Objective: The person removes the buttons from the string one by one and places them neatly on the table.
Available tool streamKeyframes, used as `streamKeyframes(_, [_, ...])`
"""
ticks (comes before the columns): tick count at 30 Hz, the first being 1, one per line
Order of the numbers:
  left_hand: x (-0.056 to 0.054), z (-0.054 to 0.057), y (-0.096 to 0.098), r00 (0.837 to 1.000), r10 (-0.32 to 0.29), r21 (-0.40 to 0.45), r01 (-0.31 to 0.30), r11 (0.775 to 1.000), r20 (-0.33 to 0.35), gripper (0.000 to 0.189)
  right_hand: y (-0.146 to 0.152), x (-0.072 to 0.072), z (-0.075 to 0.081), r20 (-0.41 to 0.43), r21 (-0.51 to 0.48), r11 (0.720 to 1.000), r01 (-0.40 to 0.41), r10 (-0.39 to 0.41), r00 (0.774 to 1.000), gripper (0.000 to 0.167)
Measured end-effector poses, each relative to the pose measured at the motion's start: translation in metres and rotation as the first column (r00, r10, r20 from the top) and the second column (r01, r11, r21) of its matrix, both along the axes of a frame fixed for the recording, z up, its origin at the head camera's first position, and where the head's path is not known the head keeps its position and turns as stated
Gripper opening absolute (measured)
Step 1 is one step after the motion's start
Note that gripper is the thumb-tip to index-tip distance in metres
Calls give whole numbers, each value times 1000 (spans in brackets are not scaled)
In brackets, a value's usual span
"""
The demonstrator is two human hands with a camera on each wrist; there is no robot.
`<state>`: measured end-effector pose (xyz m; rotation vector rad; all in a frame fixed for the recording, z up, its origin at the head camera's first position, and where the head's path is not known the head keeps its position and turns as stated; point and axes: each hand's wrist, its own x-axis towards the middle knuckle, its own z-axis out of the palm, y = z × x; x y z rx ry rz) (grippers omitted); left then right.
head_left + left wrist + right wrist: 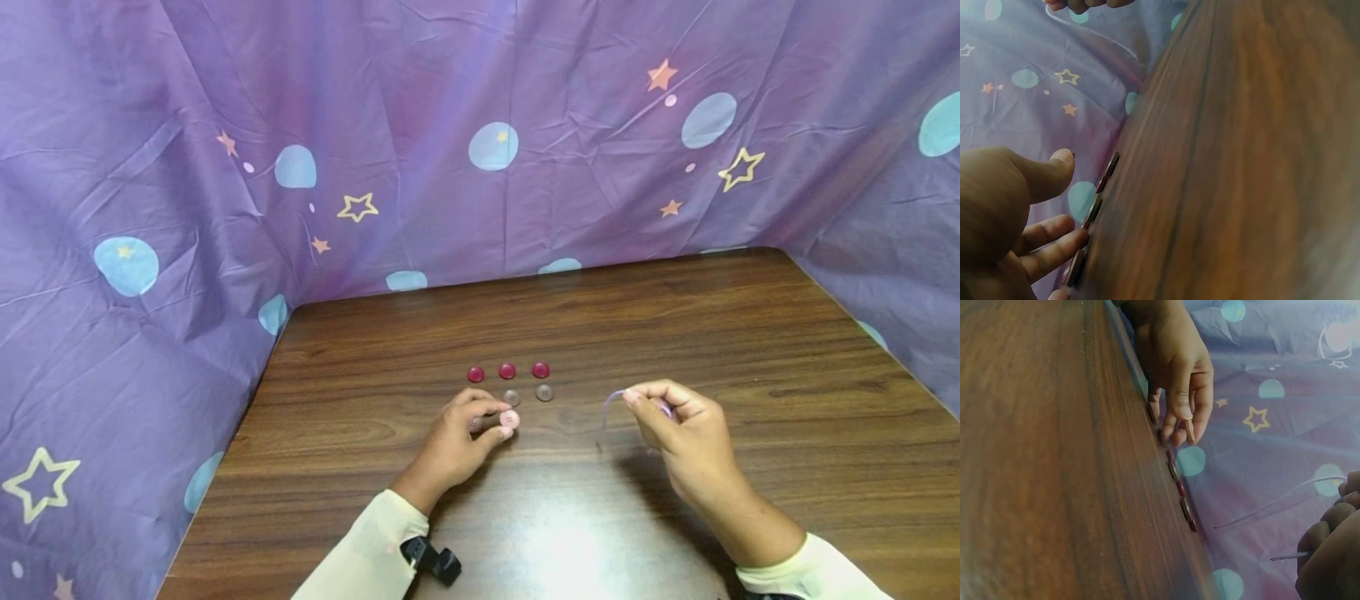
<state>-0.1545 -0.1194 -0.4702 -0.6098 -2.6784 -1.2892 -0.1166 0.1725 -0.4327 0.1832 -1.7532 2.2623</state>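
My left hand (461,429) pinches a pale pink button (509,419) between thumb and fingers, just above the table. In the right wrist view that button (1190,431) appears edge-on at the fingertips. Another pinkish button (475,424) lies beneath the left hand, partly covered by it. To the right, my right hand (686,429) is raised over the table and pinches a thin purple cord (609,404), whose free end hangs down to the left. Part of the cord shows inside the curled fingers, and a short end (1288,557) sticks out below them in the right wrist view.
Beyond the left hand, three red buttons (507,371) lie in a row on the brown wooden table (375,358). Closer in are two greyish-brown buttons (543,392). A purple cloth (420,100) with stars and dots hangs behind the table and along its sides.
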Motion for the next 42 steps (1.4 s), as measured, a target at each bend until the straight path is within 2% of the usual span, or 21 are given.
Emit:
streamKeyframes(5, [3,-3,5,1000,9,-37,-10,999,-27,29,0,0,0,-4,4,1000,-3,3,1000,18])
streamKeyframes(11, [4,-4,7,998,10,-65,-14,998,-67,28,0,0,0,-2,8,1000,-1,1,1000,23])
streamKeyframes(16, [4,-4,7,998,17,-52,-20,998,-56,28,0,0,0,-2,13,1000,-3,3,1000,26])
streamKeyframes(26, [3,-7,7,998,35,-56,-38,998,-48,29,0,0,-1,-13,16,1000,-10,11,1000,13])
streamKeyframes(35, [3,-6,9,998,60,-64,-62,996,-30,31,-1,0,-2,-11,17,1000,-16,16,1000,15])
streamKeyframes(42, [1,-10,9,997,67,-71,-69,995,-24,32,-1,0,-2,-8,16,1000,-16,16,1000,19])
